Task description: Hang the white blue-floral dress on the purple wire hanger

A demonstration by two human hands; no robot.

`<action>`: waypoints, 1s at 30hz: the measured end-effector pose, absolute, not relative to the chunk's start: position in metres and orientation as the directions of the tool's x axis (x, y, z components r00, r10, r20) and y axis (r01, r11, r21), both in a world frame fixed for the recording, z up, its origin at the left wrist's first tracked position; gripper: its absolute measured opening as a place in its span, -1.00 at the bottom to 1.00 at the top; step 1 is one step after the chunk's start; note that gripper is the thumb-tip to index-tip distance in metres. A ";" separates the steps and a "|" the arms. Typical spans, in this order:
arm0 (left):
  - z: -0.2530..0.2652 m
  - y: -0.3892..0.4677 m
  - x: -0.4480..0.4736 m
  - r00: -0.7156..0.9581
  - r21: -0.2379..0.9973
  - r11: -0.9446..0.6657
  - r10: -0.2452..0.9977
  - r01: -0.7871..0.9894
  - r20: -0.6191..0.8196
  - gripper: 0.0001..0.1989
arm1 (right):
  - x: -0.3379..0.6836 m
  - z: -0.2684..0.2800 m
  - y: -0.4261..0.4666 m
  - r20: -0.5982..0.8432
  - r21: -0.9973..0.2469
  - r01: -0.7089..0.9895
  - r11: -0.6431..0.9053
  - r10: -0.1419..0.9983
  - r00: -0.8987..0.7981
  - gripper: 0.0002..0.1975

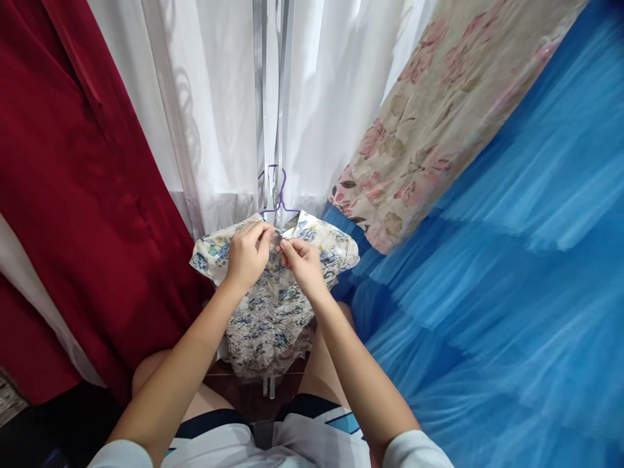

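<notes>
A small white garment with blue flower print [273,305] hangs on a purple hanger [279,195] from a clear upright pole [273,97] in front of me. My left hand [248,250] pinches the fabric at the collar from the left. My right hand [302,260] pinches the same spot from the right. Both hands meet at the neckline just under the hanger hook, fingers closed on the cloth.
A dark red garment [73,195] hangs at the left. White sheer fabric [214,97] hangs behind the pole. A cream cloth with pink flowers [439,104] and a blue tulle skirt [511,273] fill the right. My knees and a dark floor show below.
</notes>
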State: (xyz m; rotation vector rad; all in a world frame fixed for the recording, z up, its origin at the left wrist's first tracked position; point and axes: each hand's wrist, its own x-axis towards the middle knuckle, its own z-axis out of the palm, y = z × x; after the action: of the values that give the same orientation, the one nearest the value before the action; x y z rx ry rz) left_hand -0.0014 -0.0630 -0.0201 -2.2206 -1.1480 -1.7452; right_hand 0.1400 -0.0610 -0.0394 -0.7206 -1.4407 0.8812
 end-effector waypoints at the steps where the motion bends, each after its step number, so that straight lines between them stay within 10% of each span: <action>1: -0.021 -0.062 -0.002 -0.003 0.393 -0.709 0.483 0.585 0.876 -0.79 | 0.137 -0.045 -0.058 0.520 -0.854 -0.053 0.518 0.852 -0.064 -0.66; 5: -0.012 -0.061 -0.009 -0.186 0.483 -0.694 0.461 0.533 0.868 -0.78 | 0.130 -0.067 -0.057 0.467 -0.884 -0.001 0.468 0.882 -0.060 -0.66; 17: -0.014 -0.071 -0.004 0.035 0.491 -0.727 0.575 0.480 0.818 -0.81 | 0.131 -0.031 -0.056 0.595 -0.801 -0.148 0.580 0.798 -0.096 -0.67; 30: -0.024 -0.022 -0.055 -0.540 0.640 -0.766 0.517 0.056 0.665 -0.79 | 0.141 -0.067 -0.062 0.439 -0.894 -0.164 0.416 0.887 -0.144 -0.70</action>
State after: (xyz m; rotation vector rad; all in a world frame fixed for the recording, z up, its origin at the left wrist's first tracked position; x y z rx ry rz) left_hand -0.0549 -0.0218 -0.0240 -1.5863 -1.0780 -2.8359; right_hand 0.1413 -0.0619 -0.0673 -0.6949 -1.4179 1.0527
